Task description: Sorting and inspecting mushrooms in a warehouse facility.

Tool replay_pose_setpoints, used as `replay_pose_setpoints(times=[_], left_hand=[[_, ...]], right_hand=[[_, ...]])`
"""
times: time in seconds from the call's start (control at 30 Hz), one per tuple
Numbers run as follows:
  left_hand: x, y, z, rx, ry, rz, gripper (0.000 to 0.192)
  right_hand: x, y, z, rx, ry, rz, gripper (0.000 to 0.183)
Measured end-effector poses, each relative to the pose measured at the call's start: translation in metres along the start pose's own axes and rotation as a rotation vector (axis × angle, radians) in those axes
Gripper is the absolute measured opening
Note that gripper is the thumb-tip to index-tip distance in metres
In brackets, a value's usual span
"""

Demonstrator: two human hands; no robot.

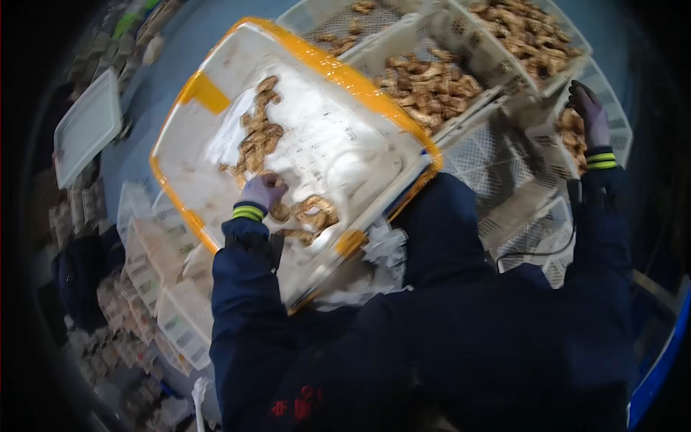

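Note:
My left hand (259, 193), in a lavender glove with dark fingertips, reaches into a white foam box (372, 189) edged with orange tape. Its curled fingers touch brown, knobbly mushrooms (253, 146) lying in a row on the white lining (313, 129). The fingers hide whether one is gripped. More mushrooms (318, 213) lie just right of that hand. Far to the right, my gloved right hand (592, 116) is stretched over a white plastic crate (618, 121), fingers extended beside a heap of mushrooms (571, 135). Nothing shows in it, though its underside is hidden.
Perforated crates holding mushrooms (432, 89) stand beyond the box. Another mesh crate (480, 156) sits between box and right hand. A dark cable (534, 252) crosses the crates near my body. Stacked crates (183, 318) and a white lid (89, 129) are at left.

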State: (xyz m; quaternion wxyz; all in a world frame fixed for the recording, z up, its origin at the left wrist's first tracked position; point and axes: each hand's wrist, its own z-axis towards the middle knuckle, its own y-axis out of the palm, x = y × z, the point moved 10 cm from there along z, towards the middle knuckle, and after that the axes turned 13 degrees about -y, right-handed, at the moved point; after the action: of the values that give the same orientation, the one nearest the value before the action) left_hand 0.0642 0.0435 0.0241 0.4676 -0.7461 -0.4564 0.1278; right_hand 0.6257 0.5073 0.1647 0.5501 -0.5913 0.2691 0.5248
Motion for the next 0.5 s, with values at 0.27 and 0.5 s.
replay_pose_setpoints(times=[0.27, 0.5], left_hand=[[0.077, -0.088, -0.095, -0.05, 0.045, -1.368, 0.027], [0.132, -0.126, -0.192, 0.557, 0.461, -1.172, 0.031]], right_hand=[[-0.236, 0.315, -0.17, -0.625, -0.763, -0.164, 0.028], [-0.208, 0.392, -0.27, -0.825, 0.656, 1.049, 0.029]])
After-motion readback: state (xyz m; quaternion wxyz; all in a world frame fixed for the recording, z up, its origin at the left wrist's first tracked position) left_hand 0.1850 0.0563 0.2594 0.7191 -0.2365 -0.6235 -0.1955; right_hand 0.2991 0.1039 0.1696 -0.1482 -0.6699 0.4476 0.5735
